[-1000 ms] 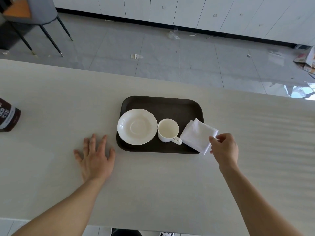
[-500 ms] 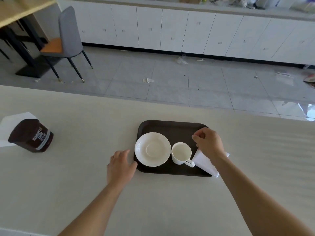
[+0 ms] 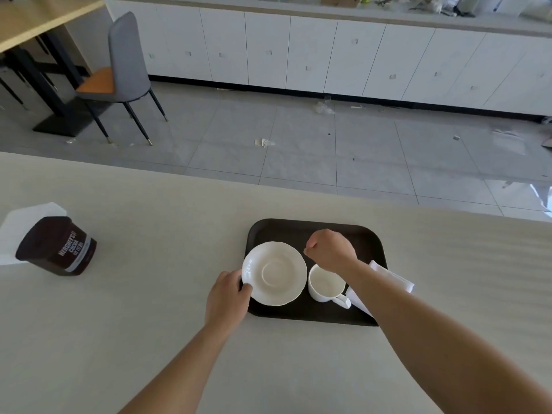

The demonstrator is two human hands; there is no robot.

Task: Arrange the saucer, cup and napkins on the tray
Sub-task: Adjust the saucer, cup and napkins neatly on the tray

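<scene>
A dark brown tray [image 3: 280, 231] lies on the pale table. On its left part sits a white saucer [image 3: 274, 273], and my left hand [image 3: 228, 297] grips the saucer's left rim with thumb on top. A white cup [image 3: 325, 286] stands right of the saucer, handle toward the near right. Folded white napkins [image 3: 397, 283] lie over the tray's right edge, partly hidden by my right forearm. My right hand [image 3: 330, 249] hovers over the tray above the cup, fingers curled shut with nothing visible in them.
A dark brown cocoa tub [image 3: 56, 248] stands at the left on a white sheet of paper [image 3: 21, 222]. The table's far edge drops to a tiled floor with litter. A grey chair [image 3: 119, 67] and white cabinets [image 3: 328, 55] stand beyond.
My left hand moved right from the table and took hold of the saucer's rim. My right hand let go of the napkins and moved left over the tray. The view tilted up.
</scene>
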